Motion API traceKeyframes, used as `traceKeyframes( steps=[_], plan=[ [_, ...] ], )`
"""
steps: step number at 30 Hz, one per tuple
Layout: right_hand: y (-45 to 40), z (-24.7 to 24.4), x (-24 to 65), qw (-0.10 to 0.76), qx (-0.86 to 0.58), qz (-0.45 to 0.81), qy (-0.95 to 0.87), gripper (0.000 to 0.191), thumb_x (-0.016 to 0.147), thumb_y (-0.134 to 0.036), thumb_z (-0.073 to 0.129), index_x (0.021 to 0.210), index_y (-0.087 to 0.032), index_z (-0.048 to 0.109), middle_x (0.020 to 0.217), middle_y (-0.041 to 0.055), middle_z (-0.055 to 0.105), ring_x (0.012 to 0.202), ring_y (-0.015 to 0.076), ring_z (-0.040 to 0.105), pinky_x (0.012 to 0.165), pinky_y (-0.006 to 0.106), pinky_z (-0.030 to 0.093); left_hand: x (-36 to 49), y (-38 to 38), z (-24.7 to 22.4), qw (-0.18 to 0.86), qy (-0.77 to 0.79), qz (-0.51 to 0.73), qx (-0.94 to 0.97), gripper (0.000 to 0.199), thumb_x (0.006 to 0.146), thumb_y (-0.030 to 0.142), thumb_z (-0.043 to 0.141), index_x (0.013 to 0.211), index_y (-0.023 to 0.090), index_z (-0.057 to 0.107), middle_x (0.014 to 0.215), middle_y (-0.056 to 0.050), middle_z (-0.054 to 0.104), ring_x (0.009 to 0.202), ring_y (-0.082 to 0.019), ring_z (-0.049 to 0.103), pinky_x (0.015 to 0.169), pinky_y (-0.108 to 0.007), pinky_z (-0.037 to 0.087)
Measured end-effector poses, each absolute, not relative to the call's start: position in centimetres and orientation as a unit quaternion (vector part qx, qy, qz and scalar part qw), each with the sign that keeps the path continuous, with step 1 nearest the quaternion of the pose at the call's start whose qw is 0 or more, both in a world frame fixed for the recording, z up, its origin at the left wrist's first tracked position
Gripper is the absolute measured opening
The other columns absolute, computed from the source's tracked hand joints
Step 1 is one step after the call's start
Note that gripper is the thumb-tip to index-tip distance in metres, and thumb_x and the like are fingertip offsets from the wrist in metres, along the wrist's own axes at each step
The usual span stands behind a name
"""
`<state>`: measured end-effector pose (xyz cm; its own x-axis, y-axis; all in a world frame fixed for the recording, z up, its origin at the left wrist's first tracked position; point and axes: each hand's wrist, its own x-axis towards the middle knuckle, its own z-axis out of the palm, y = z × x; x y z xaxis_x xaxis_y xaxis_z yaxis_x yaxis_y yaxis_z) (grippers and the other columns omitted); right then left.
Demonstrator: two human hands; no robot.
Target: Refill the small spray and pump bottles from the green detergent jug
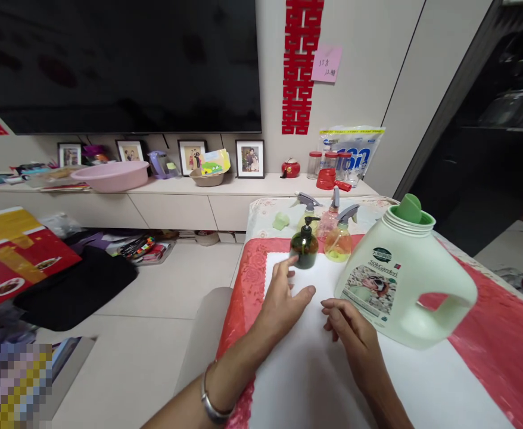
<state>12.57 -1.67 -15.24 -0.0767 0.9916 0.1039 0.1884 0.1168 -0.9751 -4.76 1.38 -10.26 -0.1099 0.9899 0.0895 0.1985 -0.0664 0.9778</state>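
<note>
My left hand reaches over the white sheet with thumb and fingers apart and nothing in it. Its fingertips are close to a dark green pump bottle with a black pump head; whether they touch it I cannot tell. My right hand hovers above the sheet, fingers loosely bent and holding nothing I can see. Beside it stands a large pale green detergent jug, uncapped, with a green pouring spout in its mouth. Behind the pump bottle are an orange spray bottle, a pink spray bottle and a yellowish one.
A red cloth covers the table under the sheet. A crumpled light green piece lies at its far left. On the cabinet behind are red-lidded jars, a red scoop and a pink basin.
</note>
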Motion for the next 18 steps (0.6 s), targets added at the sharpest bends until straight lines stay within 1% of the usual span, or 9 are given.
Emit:
traceKeyframes(
  steps=[3, 5, 6, 8, 10, 13, 15, 18],
  plan=[
    [-1.4, -15.6, 12.6, 0.451, -0.474, 0.46, -0.6, 0.064, 0.094, -0.073, 0.054, 0.113, -0.012, 0.066, 0.099, 0.0101, 0.064, 0.08, 0.0152, 0.06, 0.067, 0.022, 0.051, -5.4, 4.8, -9.3, 0.332, 0.549, 0.513, 0.571, 0.091, 0.069, 0.029, 0.079, 0.149, 0.02, 0.037, 0.155, -0.018, 0.037, 0.144, -0.035, 0.038, 0.115, -0.048, 0.038],
    [-1.4, -15.9, 12.3, 0.453, -0.464, 0.472, -0.597, 0.062, 0.095, -0.071, 0.055, 0.113, -0.013, 0.066, 0.095, 0.0091, 0.063, 0.078, 0.0145, 0.059, 0.068, 0.022, 0.05, -5.2, 7.6, -9.4, 0.288, 0.567, 0.502, 0.586, 0.107, 0.062, 0.026, 0.083, 0.153, 0.017, 0.027, 0.155, -0.02, 0.035, 0.151, -0.037, 0.028, 0.122, -0.051, 0.029],
    [-1.4, -16.0, 12.1, 0.452, -0.461, 0.478, -0.595, 0.062, 0.095, -0.071, 0.055, 0.113, -0.013, 0.066, 0.092, 0.0084, 0.063, 0.077, 0.0142, 0.058, 0.069, 0.022, 0.05, -5.0, 8.9, -9.7, 0.274, 0.581, 0.493, 0.587, 0.114, 0.058, 0.024, 0.085, 0.153, 0.015, 0.024, 0.155, -0.021, 0.034, 0.152, -0.038, 0.027, 0.123, -0.051, 0.026],
    [-1.4, -16.2, 11.7, 0.447, -0.455, 0.487, -0.596, 0.063, 0.095, -0.071, 0.055, 0.112, -0.012, 0.065, 0.085, 0.0071, 0.061, 0.075, 0.014, 0.057, 0.069, 0.022, 0.048, -4.3, 11.2, -10.4, 0.267, 0.612, 0.467, 0.58, 0.122, 0.054, 0.024, 0.089, 0.154, 0.015, 0.02, 0.156, -0.023, 0.033, 0.152, -0.039, 0.027, 0.123, -0.053, 0.027],
    [-1.4, -16.2, 11.6, 0.443, -0.447, 0.491, -0.603, 0.065, 0.095, -0.073, 0.054, 0.112, -0.011, 0.064, 0.085, 0.0072, 0.061, 0.074, 0.0141, 0.057, 0.068, 0.022, 0.048, -3.5, 12.7, -11.3, 0.271, 0.618, 0.463, 0.575, 0.123, 0.053, 0.025, 0.091, 0.153, 0.015, 0.02, 0.156, -0.025, 0.034, 0.151, -0.041, 0.03, 0.121, -0.054, 0.028],
    [-1.3, -16.4, 11.7, 0.443, -0.44, 0.493, -0.606, 0.067, 0.095, -0.075, 0.053, 0.113, -0.011, 0.062, 0.091, 0.0087, 0.062, 0.074, 0.0139, 0.058, 0.069, 0.023, 0.048, -2.6, 13.7, -12.4, 0.283, 0.611, 0.466, 0.574, 0.117, 0.056, 0.026, 0.091, 0.151, 0.015, 0.024, 0.153, -0.026, 0.041, 0.145, -0.04, 0.041, 0.117, -0.053, 0.035],
    [-1.2, -16.6, 12.0, 0.428, -0.433, 0.501, -0.615, 0.065, 0.096, -0.073, 0.052, 0.115, -0.012, 0.061, 0.092, 0.0082, 0.062, 0.076, 0.014, 0.058, 0.071, 0.023, 0.049, -2.4, 13.8, -12.8, 0.288, 0.607, 0.47, 0.572, 0.108, 0.059, 0.025, 0.089, 0.147, 0.014, 0.029, 0.15, -0.024, 0.045, 0.141, -0.038, 0.047, 0.114, -0.05, 0.039],
    [-1.2, -16.6, 12.2, 0.418, -0.436, 0.498, -0.622, 0.061, 0.098, -0.07, 0.052, 0.116, -0.013, 0.062, 0.084, 0.006, 0.061, 0.076, 0.0141, 0.058, 0.072, 0.022, 0.05, -2.6, 13.4, -12.9, 0.29, 0.602, 0.475, 0.573, 0.09, 0.063, 0.026, 0.086, 0.138, 0.013, 0.039, 0.141, -0.022, 0.054, 0.135, -0.035, 0.053, 0.11, -0.047, 0.043]
  ],
)
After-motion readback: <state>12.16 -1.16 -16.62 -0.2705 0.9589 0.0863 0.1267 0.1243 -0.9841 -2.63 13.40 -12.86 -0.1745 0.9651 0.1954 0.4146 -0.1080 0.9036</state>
